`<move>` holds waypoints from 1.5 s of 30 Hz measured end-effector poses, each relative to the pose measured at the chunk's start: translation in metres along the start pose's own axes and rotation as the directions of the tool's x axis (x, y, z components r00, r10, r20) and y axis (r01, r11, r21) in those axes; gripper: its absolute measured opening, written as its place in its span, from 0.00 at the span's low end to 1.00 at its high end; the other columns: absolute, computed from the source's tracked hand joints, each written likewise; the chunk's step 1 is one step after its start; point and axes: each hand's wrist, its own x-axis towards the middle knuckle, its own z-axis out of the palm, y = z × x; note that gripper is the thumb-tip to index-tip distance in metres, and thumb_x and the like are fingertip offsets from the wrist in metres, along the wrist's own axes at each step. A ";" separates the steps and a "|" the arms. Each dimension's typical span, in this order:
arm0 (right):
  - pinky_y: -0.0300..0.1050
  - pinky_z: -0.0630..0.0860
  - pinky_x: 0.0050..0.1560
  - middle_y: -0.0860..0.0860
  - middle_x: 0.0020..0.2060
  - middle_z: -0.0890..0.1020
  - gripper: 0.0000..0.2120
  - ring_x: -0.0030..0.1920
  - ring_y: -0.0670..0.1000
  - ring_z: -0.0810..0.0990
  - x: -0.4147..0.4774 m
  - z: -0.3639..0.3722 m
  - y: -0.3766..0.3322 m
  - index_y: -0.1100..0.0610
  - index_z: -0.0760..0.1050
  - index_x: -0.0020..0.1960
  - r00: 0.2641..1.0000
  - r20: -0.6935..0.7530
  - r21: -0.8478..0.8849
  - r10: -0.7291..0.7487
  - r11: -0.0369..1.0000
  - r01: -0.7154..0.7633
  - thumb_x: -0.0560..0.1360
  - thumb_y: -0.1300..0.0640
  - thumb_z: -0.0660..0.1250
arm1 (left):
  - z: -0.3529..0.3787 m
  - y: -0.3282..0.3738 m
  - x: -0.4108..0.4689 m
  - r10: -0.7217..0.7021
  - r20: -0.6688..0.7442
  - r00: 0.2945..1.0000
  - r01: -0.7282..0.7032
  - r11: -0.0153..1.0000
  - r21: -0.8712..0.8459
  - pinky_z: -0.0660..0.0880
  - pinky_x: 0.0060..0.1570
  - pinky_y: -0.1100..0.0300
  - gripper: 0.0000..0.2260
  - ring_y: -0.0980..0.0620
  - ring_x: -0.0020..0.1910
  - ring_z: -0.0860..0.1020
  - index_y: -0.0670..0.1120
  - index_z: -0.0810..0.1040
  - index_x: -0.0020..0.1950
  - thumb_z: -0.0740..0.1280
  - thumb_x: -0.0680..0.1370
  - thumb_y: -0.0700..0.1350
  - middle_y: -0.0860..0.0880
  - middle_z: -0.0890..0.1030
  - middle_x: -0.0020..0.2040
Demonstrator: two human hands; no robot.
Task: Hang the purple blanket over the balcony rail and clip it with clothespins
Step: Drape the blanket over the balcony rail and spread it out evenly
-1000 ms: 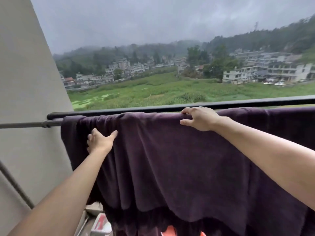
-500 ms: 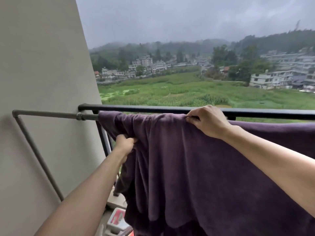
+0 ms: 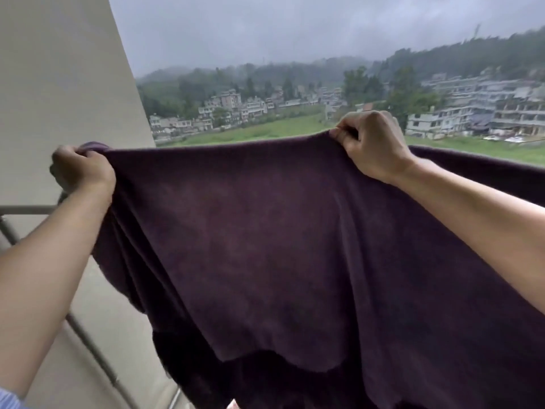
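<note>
The purple blanket fills the middle of the head view, stretched between both hands and hanging down in folds. My left hand grips its bunched upper left corner in a fist, near the wall. My right hand pinches the top edge further right and holds it raised. To the right of that hand the blanket slopes away along its top edge. The balcony rail is hidden behind the lifted cloth. No clothespins are in view.
A beige wall stands close on the left, with a grey metal pipe bracket running down it. Beyond the balcony lie a green field, houses and wooded hills under a grey sky.
Both hands have closed on the blanket's top edge and lifted it off the rail, spreading it wide. The left hand rose from the hanging side to the upper left corner.
</note>
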 end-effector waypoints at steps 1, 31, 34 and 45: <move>0.50 0.76 0.49 0.55 0.45 0.85 0.12 0.49 0.59 0.81 0.003 0.006 -0.012 0.56 0.82 0.49 1.000 -0.002 0.002 -0.002 1.000 0.002 0.77 0.49 0.65 | 0.006 -0.004 0.015 0.004 0.012 1.000 -0.004 1.000 0.007 0.72 0.58 0.50 0.18 0.39 0.59 0.76 0.43 0.78 0.56 0.55 0.72 0.43 0.39 0.78 0.60; 0.47 0.75 0.46 0.45 0.44 0.81 0.03 0.45 0.51 0.80 0.011 0.213 -0.196 0.48 0.83 0.45 0.898 0.346 0.180 -0.270 0.959 0.219 0.73 0.53 0.71 | -0.048 -0.194 0.035 0.266 0.473 0.840 -0.231 0.964 -0.131 0.73 0.51 0.48 0.19 0.45 0.48 0.75 0.45 0.75 0.41 0.56 0.68 0.59 0.48 0.75 0.46; 0.47 0.75 0.47 0.47 0.43 0.83 0.03 0.45 0.52 0.81 0.011 0.215 -0.198 0.52 0.83 0.44 0.897 0.342 0.185 -0.279 0.956 0.227 0.74 0.55 0.70 | -0.023 -0.160 0.076 -0.065 0.482 0.874 0.129 0.986 -0.102 0.73 0.59 0.48 0.31 0.45 0.54 0.77 0.45 0.77 0.54 0.61 0.67 0.70 0.45 0.79 0.55; 0.44 0.72 0.44 0.46 0.41 0.82 0.06 0.43 0.50 0.78 -0.022 0.182 -0.234 0.52 0.80 0.43 0.810 0.437 0.243 -0.392 0.918 0.313 0.76 0.53 0.66 | -0.035 -0.115 0.135 0.360 0.370 0.856 -0.486 0.804 0.343 0.76 0.50 0.48 0.12 0.35 0.51 0.80 0.43 0.83 0.54 0.66 0.75 0.44 0.35 0.82 0.49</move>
